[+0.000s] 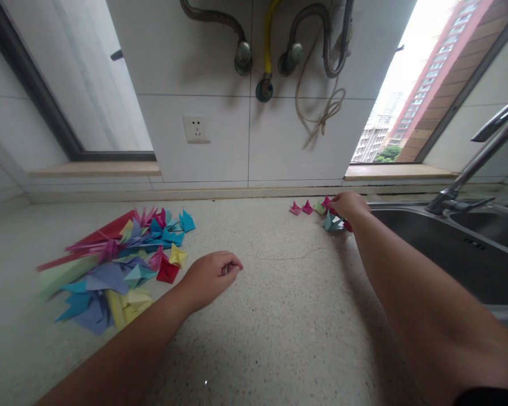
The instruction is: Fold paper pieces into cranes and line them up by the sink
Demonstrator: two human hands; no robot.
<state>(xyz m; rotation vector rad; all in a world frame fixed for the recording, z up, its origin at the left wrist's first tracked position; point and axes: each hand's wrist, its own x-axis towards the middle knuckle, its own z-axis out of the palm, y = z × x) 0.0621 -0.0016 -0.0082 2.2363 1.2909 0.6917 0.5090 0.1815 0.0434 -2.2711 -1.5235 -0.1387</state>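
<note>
My right hand (350,204) reaches to the back of the counter beside the sink. Its fingers are pinched on a pink origami piece (326,202), partly covered by the fingertips. To the left of it stand small origami pieces in a row, among them a pink one (307,207) and a pale green one (319,208). A grey-green origami piece (332,222) lies just below the fingers, with a red one partly hidden by the hand. My left hand (214,276) rests on the counter with its fingers curled in, nothing seen in them. Left of it spreads a pile of colourful folded paper (110,276).
A steel sink (406,225) with a faucet (469,163) is on the right. The tiled wall behind carries a power socket (196,129), metal hoses (211,17) and a yellow pipe (269,39). Windows flank the wall. The speckled counter (271,327) spans the front.
</note>
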